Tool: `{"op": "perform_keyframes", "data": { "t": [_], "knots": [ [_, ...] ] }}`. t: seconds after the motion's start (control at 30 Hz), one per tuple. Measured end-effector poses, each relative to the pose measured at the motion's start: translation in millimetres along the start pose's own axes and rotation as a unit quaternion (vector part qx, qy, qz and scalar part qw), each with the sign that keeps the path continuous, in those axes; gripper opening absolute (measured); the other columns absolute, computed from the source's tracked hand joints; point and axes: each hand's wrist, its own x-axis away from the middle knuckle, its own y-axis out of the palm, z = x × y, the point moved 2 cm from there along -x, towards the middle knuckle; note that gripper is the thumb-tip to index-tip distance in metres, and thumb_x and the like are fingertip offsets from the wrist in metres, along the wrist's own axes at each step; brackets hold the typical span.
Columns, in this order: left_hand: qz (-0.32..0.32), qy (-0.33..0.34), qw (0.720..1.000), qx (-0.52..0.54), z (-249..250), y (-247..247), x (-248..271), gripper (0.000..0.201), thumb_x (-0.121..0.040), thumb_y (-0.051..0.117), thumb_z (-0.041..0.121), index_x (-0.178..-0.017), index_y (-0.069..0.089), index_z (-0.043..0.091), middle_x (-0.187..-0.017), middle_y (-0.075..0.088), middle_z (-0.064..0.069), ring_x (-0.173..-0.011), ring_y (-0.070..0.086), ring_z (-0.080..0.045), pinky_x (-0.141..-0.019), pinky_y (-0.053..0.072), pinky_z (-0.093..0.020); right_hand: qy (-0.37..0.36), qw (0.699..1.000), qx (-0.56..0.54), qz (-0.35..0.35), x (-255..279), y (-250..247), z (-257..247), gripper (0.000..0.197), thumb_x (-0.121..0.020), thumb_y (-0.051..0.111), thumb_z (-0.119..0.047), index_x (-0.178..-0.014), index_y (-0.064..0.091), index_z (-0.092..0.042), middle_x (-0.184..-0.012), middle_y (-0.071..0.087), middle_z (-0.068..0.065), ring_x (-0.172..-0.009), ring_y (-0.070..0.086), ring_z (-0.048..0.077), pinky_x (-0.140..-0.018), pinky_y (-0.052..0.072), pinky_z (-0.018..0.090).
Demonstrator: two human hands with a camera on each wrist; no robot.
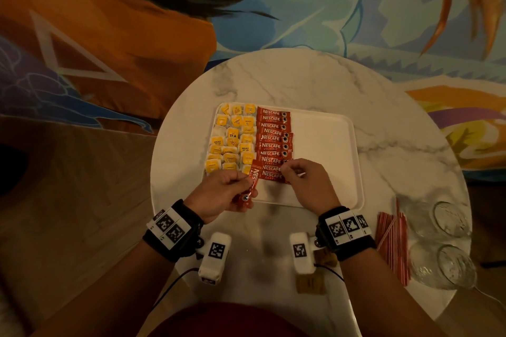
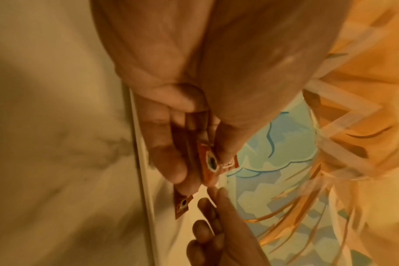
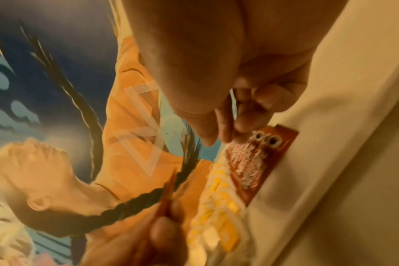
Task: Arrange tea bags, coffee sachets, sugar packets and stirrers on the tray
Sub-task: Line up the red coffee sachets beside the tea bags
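Observation:
A white tray (image 1: 323, 150) lies on the round marble table (image 1: 301, 82). Yellow tea bags (image 1: 232, 139) fill its left side, and a column of red coffee sachets (image 1: 272, 139) runs down its middle. My left hand (image 1: 243, 180) grips a few red sachets (image 1: 250, 185) over the tray's near left corner; the left wrist view shows them (image 2: 211, 162) between thumb and fingers. My right hand (image 1: 286, 171) has curled fingers and pinches the right end of the nearest laid sachet (image 1: 271, 175). In the right wrist view its fingertips (image 3: 239, 126) meet the sachet ends (image 3: 265, 139).
Red-and-white stirrers (image 1: 393, 243) lie in a bundle at the table's near right, beside two glasses (image 1: 449, 219) lying on their sides. Brown sugar packets (image 1: 310, 283) sit near the front edge between my wrists. The tray's right half (image 1: 328, 172) is bare.

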Motion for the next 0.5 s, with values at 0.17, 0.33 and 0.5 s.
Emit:
{"op": "perform_keyframes", "data": {
  "t": [0.17, 0.33, 0.5],
  "knots": [
    [0.009, 0.010, 1.000, -0.026, 0, 3, -1, 0.015, -0.099, 0.062, 0.020, -0.100, 0.072, 0.008, -0.095, 0.075, -0.009, -0.079, 0.073, -0.023, -0.073, 0.061, -0.037, -0.043, 0.991, -0.084, -0.098, 14, 13, -22, 0.013, -0.097, 0.065, -0.027, -0.089, 0.074, -0.024, -0.077, 0.071, -0.008, -0.060, 0.058, -0.003, -0.063, 0.048, 0.020],
    [-0.001, 0.035, 0.994, -0.104, -3, 3, -2, 0.010, -0.094, 0.068, 0.019, -0.092, 0.075, 0.012, -0.087, 0.075, -0.006, -0.079, 0.072, -0.020, -0.080, 0.059, -0.041, -0.051, 0.986, -0.100, -0.123, 15, 21, -25, 0.003, -0.093, 0.071, -0.018, -0.093, 0.073, -0.020, -0.078, 0.070, 0.001, -0.062, 0.059, 0.004, -0.059, 0.051, 0.023],
    [0.011, 0.065, 0.991, -0.115, 2, 3, 0, 0.011, -0.096, 0.065, 0.018, -0.103, 0.072, 0.015, -0.089, 0.077, -0.006, -0.074, 0.071, -0.017, -0.066, 0.054, -0.026, -0.054, 0.987, -0.103, -0.114, 16, 24, -21, 0.011, -0.092, 0.072, -0.022, -0.100, 0.073, -0.014, -0.085, 0.074, 0.003, -0.072, 0.068, 0.011, -0.064, 0.055, 0.026]
  ]
}}
